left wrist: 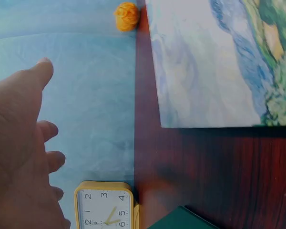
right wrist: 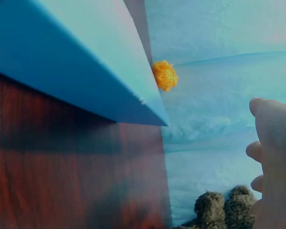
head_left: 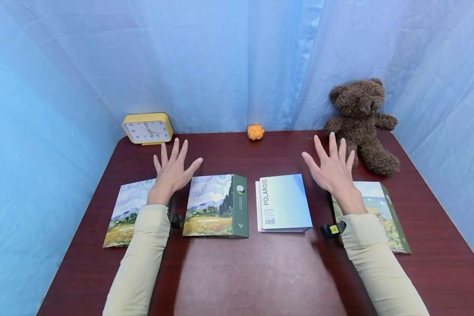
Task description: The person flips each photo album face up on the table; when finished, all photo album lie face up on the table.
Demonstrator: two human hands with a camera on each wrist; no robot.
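Where the blue curtain [head_left: 205, 66] fills the top and both sides of the head view, a dark red worktop [head_left: 280, 281] spreads below it. At upper right, the brown teddy bear [head_left: 361, 103] sits partly behind the right hand [head_left: 333, 171].

Four albums cross the middle of the frame. Left of centre, the Photo Album [head_left: 207, 202] lies cover up, title toward the bottom, its green spine [head_left: 240, 208] running up and down on the right. Right of centre, the Polaroid album [head_left: 288, 202] has its name reading upward along the left edge. At far right, the landscape album [head_left: 375, 199] slants, its spine leading down to the lower right; at far left, the vineyard album [head_left: 128, 206] tilts the other way, partly under the left sleeve.

The left hand [head_left: 174, 173] and right hand each have a wide, spread grip, fingers toward the top, holding nothing.

At upper left stands the yellow alarm clock [head_left: 148, 128]; at top centre, the small orange ornament [head_left: 255, 132].

The right wrist view exposes the Polaroid album's deep blue side; the head view alone shows its barcode.
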